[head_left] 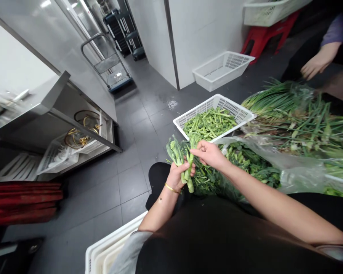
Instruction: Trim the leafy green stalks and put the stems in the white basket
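My left hand (177, 176) is closed around a few broccolini stalks (175, 152), their florets up and the thick cut ends poking out below my fingers. My right hand (210, 154) pinches at a stalk of the same bunch, near its top; exactly which part sits between thumb and finger is hard to see. Just beyond my hands, a white perforated basket (247, 113) holds a heap of trimmed green stems (208, 123). Beside and below my right forearm lies an open clear plastic bag (291, 173) with leafy broccolini (242, 161) in it.
Bunches of green onions (280, 102) lie at the right, near another person's hand (320, 62). A second white basket (217, 74) stands by the wall, with a red stool (264, 40) behind it. A steel table (54, 95) and a trolley (108, 64) are at left.
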### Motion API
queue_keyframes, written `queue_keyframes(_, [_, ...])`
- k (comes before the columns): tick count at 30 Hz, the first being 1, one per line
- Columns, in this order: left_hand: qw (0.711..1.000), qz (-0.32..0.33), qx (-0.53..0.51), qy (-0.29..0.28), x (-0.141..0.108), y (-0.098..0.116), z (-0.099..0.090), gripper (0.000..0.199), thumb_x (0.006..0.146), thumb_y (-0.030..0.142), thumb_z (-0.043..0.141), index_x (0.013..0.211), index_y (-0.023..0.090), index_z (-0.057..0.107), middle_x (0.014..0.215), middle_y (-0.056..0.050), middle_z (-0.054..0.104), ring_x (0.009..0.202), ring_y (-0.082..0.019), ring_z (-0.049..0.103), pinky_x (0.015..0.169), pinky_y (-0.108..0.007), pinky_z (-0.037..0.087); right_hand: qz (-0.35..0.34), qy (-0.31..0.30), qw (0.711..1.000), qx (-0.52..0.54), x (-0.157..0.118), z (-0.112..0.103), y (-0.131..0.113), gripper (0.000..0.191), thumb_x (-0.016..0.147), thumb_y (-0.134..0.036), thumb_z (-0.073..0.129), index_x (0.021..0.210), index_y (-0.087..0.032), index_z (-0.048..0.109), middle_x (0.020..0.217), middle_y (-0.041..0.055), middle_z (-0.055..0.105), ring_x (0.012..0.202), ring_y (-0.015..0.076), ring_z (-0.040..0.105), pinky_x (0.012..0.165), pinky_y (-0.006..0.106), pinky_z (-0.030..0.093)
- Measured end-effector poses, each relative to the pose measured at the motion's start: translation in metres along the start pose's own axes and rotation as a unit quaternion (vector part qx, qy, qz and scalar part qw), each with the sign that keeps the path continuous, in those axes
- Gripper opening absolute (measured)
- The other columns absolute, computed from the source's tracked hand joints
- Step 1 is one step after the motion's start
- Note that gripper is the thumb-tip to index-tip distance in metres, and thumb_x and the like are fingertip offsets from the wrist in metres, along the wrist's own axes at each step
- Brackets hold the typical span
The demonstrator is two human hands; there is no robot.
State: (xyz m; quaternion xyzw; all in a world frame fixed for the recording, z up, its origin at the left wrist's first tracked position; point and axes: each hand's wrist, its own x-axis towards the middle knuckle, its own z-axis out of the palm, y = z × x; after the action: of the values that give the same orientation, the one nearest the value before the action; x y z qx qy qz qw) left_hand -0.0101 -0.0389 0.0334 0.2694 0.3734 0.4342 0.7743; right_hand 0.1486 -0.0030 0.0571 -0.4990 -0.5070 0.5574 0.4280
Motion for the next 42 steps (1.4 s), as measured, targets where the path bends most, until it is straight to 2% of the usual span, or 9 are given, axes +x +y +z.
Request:
queue_keyframes(7, [0.993, 0.094, -0.030, 0.060, 0.007, 0.003, 0.014, 0.032, 0.061, 0.035, 0.077, 0.074, 0.012, 0.060, 0.062, -0.003, 0.060, 0.049, -0.008, 0.053, 0.047, -0.021, 0.042, -0.072, 0.092, 0.993, -0.003, -0.030, 0.028, 0.016, 0.040, 0.082, -0.059, 0.051, 0.068, -0.024, 0.039, 0.046, -0.0064, 0.048, 0.038, 0.0096, 0.044, 0.041, 0.023, 0.036])
queue_keyframes(11, [0.978, 0.169, -0.037, 0.117, 0.012, 0.016, 0.001, 0.029, 0.058, 0.032, 0.078, 0.072, 0.013, 0.061, 0.064, -0.002, 0.063, 0.048, -0.008, 0.053, 0.047, -0.021, 0.043, -0.177, -0.042, 0.956, -0.229, -0.055, 0.020, 0.030, 0.031, 0.085, -0.047, 0.052, 0.068, -0.022, 0.055, 0.063, 0.0018, 0.061, 0.059, 0.0142, 0.057, 0.060, 0.027, 0.043])
queue_keyframes(15, [0.973, 0.186, 0.088, 0.101, 0.000, 0.012, -0.010, 0.027, 0.060, 0.031, 0.079, 0.072, 0.012, 0.065, 0.064, -0.005, 0.065, 0.052, -0.012, 0.057, 0.051, -0.025, 0.046, -0.088, -0.073, 0.951, -0.287, -0.032, -0.009, 0.015, 0.044, 0.071, -0.051, 0.067, 0.105, -0.024, 0.063, 0.080, 0.0021, 0.067, 0.060, 0.0149, 0.058, 0.054, 0.026, 0.042])
queue_keyframes(18, [0.967, 0.190, 0.146, 0.088, -0.009, 0.000, -0.007, 0.025, 0.061, 0.031, 0.080, 0.071, 0.012, 0.066, 0.063, -0.005, 0.066, 0.054, -0.013, 0.058, 0.055, -0.026, 0.047, -0.059, -0.005, 0.970, -0.236, -0.008, -0.015, -0.010, 0.035, 0.079, -0.051, 0.058, 0.090, -0.019, 0.064, 0.062, -0.0004, 0.060, 0.052, 0.0131, 0.052, 0.052, 0.025, 0.041])
queue_keyframes(22, [0.986, 0.127, 0.078, 0.069, -0.011, -0.004, 0.007, 0.026, 0.062, 0.032, 0.078, 0.072, 0.012, 0.067, 0.063, -0.005, 0.065, 0.049, -0.012, 0.056, 0.048, -0.025, 0.044, -0.249, 0.089, 0.912, -0.314, -0.015, 0.000, -0.018, 0.027, 0.087, -0.038, 0.048, 0.068, -0.020, 0.055, 0.061, 0.0025, 0.057, 0.058, 0.0145, 0.051, 0.058, 0.027, 0.041])
queue_keyframes(25, [0.989, 0.125, 0.048, 0.067, -0.008, 0.000, 0.015, 0.024, 0.062, 0.032, 0.077, 0.070, 0.013, 0.065, 0.066, -0.005, 0.065, 0.051, -0.012, 0.057, 0.051, -0.025, 0.046, -0.386, -0.014, 0.855, -0.347, -0.038, 0.004, -0.005, 0.018, 0.086, -0.033, 0.049, 0.077, -0.021, 0.060, 0.075, 0.0057, 0.063, 0.071, 0.0162, 0.057, 0.068, 0.028, 0.045])
queue_keyframes(31, [0.922, 0.220, 0.291, 0.127, -0.008, -0.002, 0.021, 0.026, 0.063, 0.033, 0.076, 0.077, 0.014, 0.065, 0.070, -0.005, 0.068, 0.065, -0.017, 0.062, 0.069, -0.031, 0.052, -0.093, 0.087, 0.980, -0.150, -0.030, -0.022, -0.004, 0.025, 0.083, -0.040, 0.050, 0.066, -0.022, 0.047, 0.049, -0.0022, 0.054, 0.045, 0.0127, 0.051, 0.049, 0.025, 0.042])
queue_keyframes(36, [0.846, 0.261, 0.438, 0.154, -0.005, -0.012, 0.024, 0.024, 0.058, 0.028, 0.076, 0.077, 0.017, 0.066, 0.081, -0.007, 0.070, 0.077, -0.021, 0.065, 0.079, -0.035, 0.052, -0.052, 0.048, 0.992, -0.108, -0.015, -0.032, -0.004, 0.029, 0.075, -0.045, 0.056, 0.063, -0.022, 0.042, 0.043, -0.0045, 0.050, 0.041, 0.0123, 0.048, 0.043, 0.023, 0.037])
queue_keyframes(42, [0.965, 0.071, 0.240, 0.081, 0.003, -0.019, 0.038, 0.028, 0.062, 0.035, 0.076, 0.073, 0.013, 0.063, 0.062, -0.004, 0.064, 0.050, -0.013, 0.057, 0.051, -0.026, 0.048, -0.159, 0.184, 0.947, -0.207, -0.020, -0.039, 0.015, 0.037, 0.076, -0.043, 0.058, 0.057, -0.023, 0.034, 0.051, -0.0012, 0.048, 0.052, 0.0124, 0.046, 0.051, 0.025, 0.038])
